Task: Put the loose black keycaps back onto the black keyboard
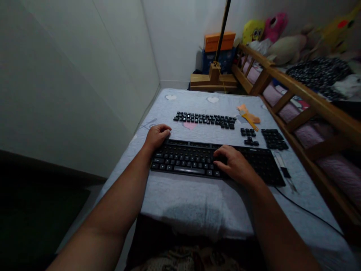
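Observation:
A black keyboard (pixel 191 170) lies flat on the cloth-covered table in front of me. Keycaps sit in its lower left rows, while its right part shows bare switch places. My left hand (pixel 158 136) rests closed at the keyboard's back left corner, thumb against the curled fingers. Over the right end of the capped rows, my right hand (pixel 232 162) bends its thumb and index finger toward each other; whatever is between the tips is too dark to make out. Behind the keyboard, loose keycaps (pixel 204 118) stand in rows. More keycaps (pixel 273 139) are grouped at the right.
A yellow-handled brush (pixel 248 118) lies on an orange cloth (pixel 255 119). Right of the keyboard is a wire tool with a black middle (pixel 285 172). A cable (pixel 307 209) runs off right. A wooden bed rail (pixel 299 92) borders the table; a wall (pixel 113 67) stands left.

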`<state>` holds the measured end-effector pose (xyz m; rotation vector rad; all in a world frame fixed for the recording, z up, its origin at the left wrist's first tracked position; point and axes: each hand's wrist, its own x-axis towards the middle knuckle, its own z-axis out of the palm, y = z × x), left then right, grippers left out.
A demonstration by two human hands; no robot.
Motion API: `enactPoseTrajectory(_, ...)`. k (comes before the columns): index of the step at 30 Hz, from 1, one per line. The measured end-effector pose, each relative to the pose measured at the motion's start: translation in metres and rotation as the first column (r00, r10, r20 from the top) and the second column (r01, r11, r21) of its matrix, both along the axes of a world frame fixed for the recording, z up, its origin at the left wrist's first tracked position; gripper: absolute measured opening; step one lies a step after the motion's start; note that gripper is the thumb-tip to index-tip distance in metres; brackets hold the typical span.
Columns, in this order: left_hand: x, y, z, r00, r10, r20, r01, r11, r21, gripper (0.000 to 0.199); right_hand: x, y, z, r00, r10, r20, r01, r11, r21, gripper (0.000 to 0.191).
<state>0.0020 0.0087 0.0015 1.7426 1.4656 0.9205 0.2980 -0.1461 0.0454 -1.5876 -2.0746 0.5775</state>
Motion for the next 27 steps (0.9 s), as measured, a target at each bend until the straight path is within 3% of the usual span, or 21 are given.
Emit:
enactPoseTrajectory(15,-0.0018,0.0015,-0.0034,1.0,-0.015,0.021,0.015,1.0,0.024,0.033,0.0016,-0.0017,-0.0009,1.0,0.007,-0.015,-0.007,1.0,-0.01,0.009)
enactPoseTrajectory(27,0.0009,-0.0026,0.0023,1.0,0.009,-0.004,-0.009,1.0,0.006,0.032,0.0015,-0.0027,0.001,1.0,0.026,-0.016,-0.026,0.999,-0.019,0.006)
